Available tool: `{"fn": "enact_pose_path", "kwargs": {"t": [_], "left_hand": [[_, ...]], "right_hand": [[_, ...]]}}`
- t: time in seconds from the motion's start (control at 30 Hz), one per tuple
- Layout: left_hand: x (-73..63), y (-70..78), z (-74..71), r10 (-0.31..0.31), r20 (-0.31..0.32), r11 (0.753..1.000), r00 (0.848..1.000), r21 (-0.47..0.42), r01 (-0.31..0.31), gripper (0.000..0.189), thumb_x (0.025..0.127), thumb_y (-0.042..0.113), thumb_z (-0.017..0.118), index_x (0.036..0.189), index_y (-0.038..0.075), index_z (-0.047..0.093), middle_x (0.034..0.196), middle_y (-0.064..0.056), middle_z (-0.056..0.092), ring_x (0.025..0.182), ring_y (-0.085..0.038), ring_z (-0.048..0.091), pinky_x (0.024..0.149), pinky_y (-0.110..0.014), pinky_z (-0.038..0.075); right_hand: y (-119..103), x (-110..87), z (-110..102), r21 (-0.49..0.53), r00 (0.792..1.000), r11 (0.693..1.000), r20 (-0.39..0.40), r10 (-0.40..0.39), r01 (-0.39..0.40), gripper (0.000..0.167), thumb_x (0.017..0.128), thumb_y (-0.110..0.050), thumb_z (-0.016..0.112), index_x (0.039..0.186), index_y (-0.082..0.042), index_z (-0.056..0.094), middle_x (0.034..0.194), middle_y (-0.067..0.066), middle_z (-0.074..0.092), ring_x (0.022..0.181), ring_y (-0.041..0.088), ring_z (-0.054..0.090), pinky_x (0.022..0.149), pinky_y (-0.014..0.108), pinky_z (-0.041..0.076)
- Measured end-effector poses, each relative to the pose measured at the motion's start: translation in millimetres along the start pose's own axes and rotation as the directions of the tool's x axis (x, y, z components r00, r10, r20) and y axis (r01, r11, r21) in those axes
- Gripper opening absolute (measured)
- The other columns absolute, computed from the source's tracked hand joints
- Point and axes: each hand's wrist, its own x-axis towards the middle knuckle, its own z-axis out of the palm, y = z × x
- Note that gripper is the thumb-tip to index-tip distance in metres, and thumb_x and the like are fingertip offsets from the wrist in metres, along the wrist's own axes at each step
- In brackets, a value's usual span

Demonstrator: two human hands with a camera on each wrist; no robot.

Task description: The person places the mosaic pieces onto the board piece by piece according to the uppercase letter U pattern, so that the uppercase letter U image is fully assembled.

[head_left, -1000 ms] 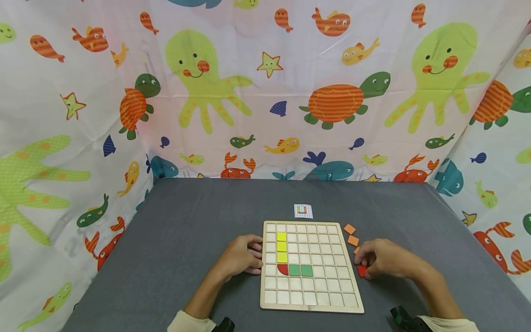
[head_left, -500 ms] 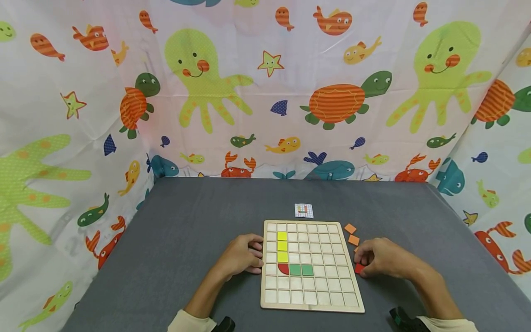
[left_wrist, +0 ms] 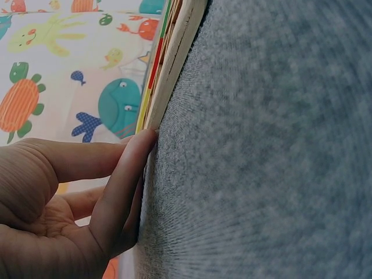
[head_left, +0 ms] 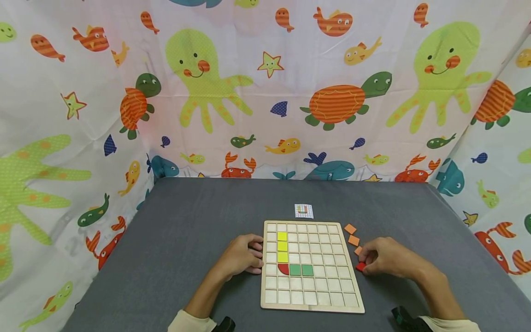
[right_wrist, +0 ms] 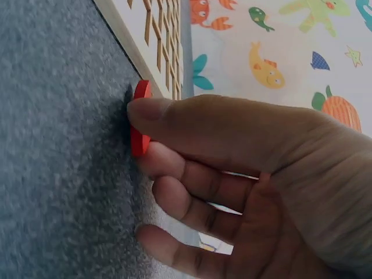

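Observation:
In the head view a wooden grid board (head_left: 311,308) lies on the grey table. A column of yellow tiles (head_left: 282,246), a red quarter-round tile (head_left: 284,269) and two green tiles (head_left: 301,269) sit in its cells. My left hand (head_left: 241,254) touches the board's left edge with its fingertips and holds nothing; the left wrist view shows the fingers (left_wrist: 125,180) against the rim. Just off the right edge, my right hand (head_left: 390,257) pinches a red tile (right_wrist: 138,142) between thumb and finger, close over the cloth. Part of this tile is hidden by the thumb.
Three orange tiles (head_left: 354,240) lie in a slanting row along the board's right edge, beyond my right hand. A small card with a printed coloured grid (head_left: 304,211) lies behind the board. A sea-animal curtain (head_left: 257,97) surrounds the table's back and sides.
My right hand has shifted slightly with the red tile, which shows less of its face now. More of the nearest orange tile is visible. The left hand and board look the same.

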Motion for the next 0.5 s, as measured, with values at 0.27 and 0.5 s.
{"fn": "enact_pose_path", "kwargs": {"t": [0.27,0.5], "left_hand": [[0.2,-1.0,-0.4,-0.001,0.001,1.0,1.0,-0.01,0.001,0.065,0.08,-0.015,0.077,0.143,-0.007,0.058,0.121,-0.019,0.06,0.095,-0.024,0.07,0.065,-0.036,0.068],[0.6,-1.0,0.0,-0.003,0.0,1.0,1.0,-0.009,0.003,0.065,0.08,-0.015,0.077,0.142,-0.007,0.058,0.121,-0.018,0.061,0.095,-0.023,0.07,0.065,-0.037,0.068]], "right_hand": [[-13,7.7,4,0.004,0.995,0.997,-0.053,-0.082,0.082,0.015,0.085,-0.024,0.088,0.095,-0.018,0.078,0.082,-0.01,0.067,0.074,0.002,0.06,0.063,0.021,0.053],[-31,16.7,16,0.013,0.982,0.985,-0.079,-0.171,0.173,0.017,0.088,-0.026,0.088,0.101,-0.019,0.08,0.091,-0.01,0.069,0.079,0.004,0.059,0.066,0.022,0.053]]}}
